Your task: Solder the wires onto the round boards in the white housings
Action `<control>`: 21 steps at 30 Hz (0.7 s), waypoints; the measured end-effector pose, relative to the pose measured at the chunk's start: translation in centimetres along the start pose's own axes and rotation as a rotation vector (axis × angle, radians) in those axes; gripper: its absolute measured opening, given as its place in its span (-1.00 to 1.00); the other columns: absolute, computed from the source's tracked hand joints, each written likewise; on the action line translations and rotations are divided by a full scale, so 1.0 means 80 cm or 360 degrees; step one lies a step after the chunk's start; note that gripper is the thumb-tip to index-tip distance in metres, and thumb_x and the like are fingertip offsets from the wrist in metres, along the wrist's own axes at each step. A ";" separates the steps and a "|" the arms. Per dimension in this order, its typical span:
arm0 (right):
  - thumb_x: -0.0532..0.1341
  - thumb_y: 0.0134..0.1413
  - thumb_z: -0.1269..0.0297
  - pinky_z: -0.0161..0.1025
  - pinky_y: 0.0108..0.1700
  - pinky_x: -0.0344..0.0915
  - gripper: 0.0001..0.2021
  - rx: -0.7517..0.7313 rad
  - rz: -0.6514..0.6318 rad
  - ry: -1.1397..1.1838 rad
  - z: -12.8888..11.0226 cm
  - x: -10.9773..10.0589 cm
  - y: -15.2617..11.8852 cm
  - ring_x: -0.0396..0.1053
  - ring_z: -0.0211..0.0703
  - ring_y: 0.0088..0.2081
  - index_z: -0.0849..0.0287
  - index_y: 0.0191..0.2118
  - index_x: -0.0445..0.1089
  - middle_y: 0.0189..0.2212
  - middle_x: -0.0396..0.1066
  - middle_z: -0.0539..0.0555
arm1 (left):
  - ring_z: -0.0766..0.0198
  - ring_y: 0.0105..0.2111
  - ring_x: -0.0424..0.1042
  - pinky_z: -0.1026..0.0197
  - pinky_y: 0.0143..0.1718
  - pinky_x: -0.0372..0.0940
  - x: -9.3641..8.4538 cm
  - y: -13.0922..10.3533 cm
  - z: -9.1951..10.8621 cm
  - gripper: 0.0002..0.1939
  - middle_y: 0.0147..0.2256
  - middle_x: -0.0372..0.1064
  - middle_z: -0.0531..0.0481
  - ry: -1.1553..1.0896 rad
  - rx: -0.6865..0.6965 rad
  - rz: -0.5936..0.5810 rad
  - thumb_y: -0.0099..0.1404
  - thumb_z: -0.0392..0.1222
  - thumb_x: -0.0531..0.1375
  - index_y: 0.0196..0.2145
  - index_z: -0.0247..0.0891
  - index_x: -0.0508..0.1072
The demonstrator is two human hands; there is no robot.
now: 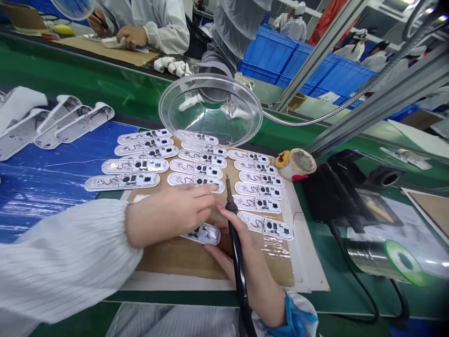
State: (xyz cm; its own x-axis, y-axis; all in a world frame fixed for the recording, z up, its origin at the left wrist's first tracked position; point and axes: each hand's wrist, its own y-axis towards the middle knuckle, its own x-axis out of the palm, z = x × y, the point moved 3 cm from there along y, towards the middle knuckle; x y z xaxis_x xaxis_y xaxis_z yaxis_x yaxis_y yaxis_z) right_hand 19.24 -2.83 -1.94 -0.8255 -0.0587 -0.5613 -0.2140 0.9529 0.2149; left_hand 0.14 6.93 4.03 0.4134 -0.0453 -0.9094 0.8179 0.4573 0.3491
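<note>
My left hand (175, 210) reaches across from the left with its fingers bent together over a white oblong panel (206, 233) with a circuit board; what its fingertips hold is hidden. My right hand (250, 262) has a black soldering iron (235, 234) between thumb and fingers, its metal tip pointing up and away. Fingers of that hand also touch the right end of the panel. Beyond my hands, several similar white panels (261, 203) lie in three columns on a brown board (252, 276). A round clear magnifier lens (210, 112) hangs over the far panels.
White curved housings (73, 121) lie on blue film (66, 164) at the left. To the right are a tip-cleaning pot (298, 164), a black device (333, 187), a solder spool (386, 262) and cables. Across the bench a person's hands (131, 36) work near blue crates (273, 56).
</note>
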 end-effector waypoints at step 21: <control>0.19 0.48 0.02 -0.16 -0.44 0.42 -0.73 0.0035 0.1039 0.0232 -0.001 -0.087 -0.025 0.44 -0.20 -0.53 -0.02 -0.04 0.61 -0.39 0.56 0.01 | -0.16 0.42 0.11 -0.45 0.46 -0.21 0.044 -0.029 0.047 -0.84 0.17 0.39 -0.07 -0.0285 -0.0564 0.0280 0.42 -0.32 0.17 -0.25 -0.11 0.51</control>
State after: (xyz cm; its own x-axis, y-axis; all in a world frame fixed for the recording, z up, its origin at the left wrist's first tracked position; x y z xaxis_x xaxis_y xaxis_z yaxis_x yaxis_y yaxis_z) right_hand 25.41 -4.36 1.58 -0.8443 0.4939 -0.2076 0.3630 0.8123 0.4565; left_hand 1.19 2.39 0.90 0.6226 -0.0785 -0.7786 0.5540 0.7469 0.3677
